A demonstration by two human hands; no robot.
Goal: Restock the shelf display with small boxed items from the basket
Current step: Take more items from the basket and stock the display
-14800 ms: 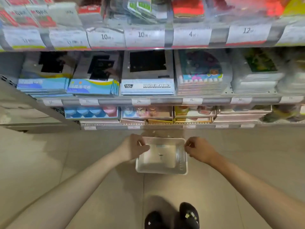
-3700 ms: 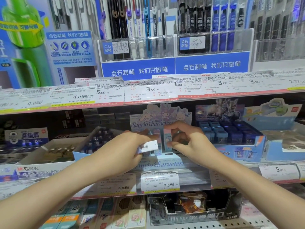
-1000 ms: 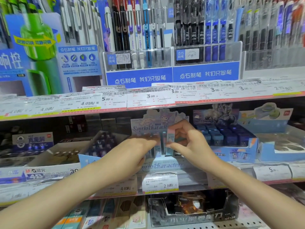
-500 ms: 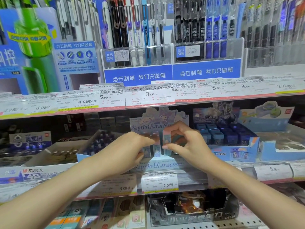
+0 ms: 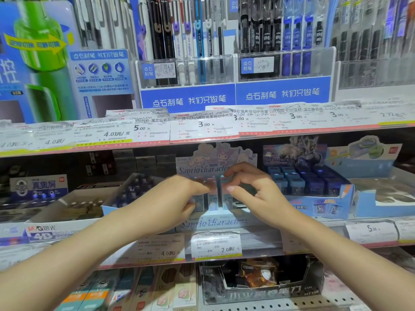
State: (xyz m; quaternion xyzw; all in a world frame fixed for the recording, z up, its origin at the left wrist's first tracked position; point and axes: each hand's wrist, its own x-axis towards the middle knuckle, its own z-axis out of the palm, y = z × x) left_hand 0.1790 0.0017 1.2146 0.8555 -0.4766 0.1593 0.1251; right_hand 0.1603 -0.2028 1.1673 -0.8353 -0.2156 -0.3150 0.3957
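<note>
Both hands reach into the display box [image 5: 215,222] on the middle shelf [image 5: 314,245]: the left hand [image 5: 173,198] curls its fingers round the small boxes [image 5: 213,198] standing there, and the right hand [image 5: 251,191] pinches the top of one. Price tags [image 5: 216,244] line the shelf edge.

I see rows of black and blue pens [image 5: 202,34] standing in clear acrylic holders above blue printed banners [image 5: 188,100]. A tall green-and-blue poster [image 5: 38,55] stands at left. White paper price labels [image 5: 203,127] line the shelf edge, and a dark cardboard display box [image 5: 262,281] sits below.
</note>
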